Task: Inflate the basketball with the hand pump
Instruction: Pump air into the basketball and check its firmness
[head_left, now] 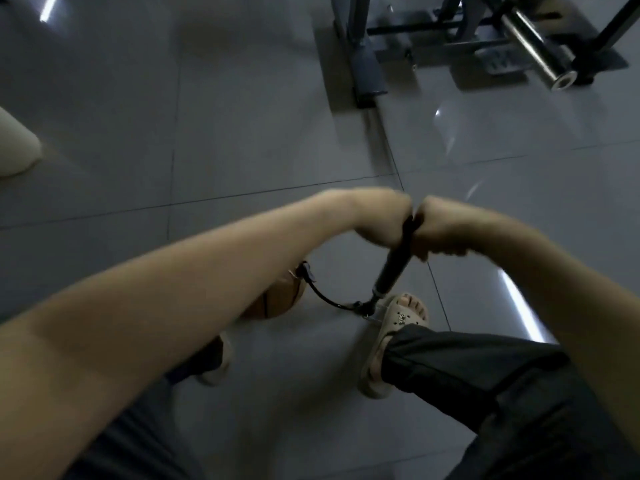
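A black hand pump (393,271) stands tilted on the grey tiled floor, its foot bar under my right sandal (394,327). My left hand (377,220) and my right hand (440,230) are both closed on the pump's handle, knuckles almost touching. A black hose (329,301) curves from the pump's base to the orange basketball (280,299), which lies on the floor and is largely hidden behind my left forearm.
A metal gym frame (367,64) with a chrome bar (540,46) stands at the back right. A pale rounded object (15,143) sits at the left edge. My left sandal (221,362) is behind the forearm.
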A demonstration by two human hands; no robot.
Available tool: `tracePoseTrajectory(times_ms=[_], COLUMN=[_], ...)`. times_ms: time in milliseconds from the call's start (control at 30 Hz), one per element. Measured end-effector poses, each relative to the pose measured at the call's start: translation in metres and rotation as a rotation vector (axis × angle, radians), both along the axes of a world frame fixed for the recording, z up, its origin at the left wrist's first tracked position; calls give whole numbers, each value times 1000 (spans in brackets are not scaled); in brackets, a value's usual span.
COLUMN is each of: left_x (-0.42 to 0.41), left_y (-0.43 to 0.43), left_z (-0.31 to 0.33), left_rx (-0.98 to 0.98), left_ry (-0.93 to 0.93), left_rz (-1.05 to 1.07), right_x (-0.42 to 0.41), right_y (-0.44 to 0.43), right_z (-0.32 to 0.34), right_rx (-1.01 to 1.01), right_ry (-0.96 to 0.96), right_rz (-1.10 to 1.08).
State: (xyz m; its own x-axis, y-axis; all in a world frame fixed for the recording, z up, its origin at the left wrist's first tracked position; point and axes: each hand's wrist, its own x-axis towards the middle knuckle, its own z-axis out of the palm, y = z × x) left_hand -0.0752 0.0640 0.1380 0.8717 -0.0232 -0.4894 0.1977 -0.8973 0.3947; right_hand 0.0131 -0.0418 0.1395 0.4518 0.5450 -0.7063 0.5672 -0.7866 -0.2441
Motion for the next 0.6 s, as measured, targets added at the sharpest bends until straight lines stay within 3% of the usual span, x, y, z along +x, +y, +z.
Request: tracePoseTrajectory(times_ms=[100,233,400,600], left_x=[-1,-23,-47,-39], left_y=[-2,-31,-47,-46], left_z=[18,-62,-136,-116], left_rx=[-15,102,101,212], left_ry=[-21,-24,18,73], left_rz=[0,20,47,-47], right_x=[-6,-38,-70,-71], right_y=[-5,-30,-50,-35], right_z=[11,-76,-149,-125], right_rx=[36,36,38,-116], right_ry=[-19,-111,-196,-97], right_rz=[3,70,86,9])
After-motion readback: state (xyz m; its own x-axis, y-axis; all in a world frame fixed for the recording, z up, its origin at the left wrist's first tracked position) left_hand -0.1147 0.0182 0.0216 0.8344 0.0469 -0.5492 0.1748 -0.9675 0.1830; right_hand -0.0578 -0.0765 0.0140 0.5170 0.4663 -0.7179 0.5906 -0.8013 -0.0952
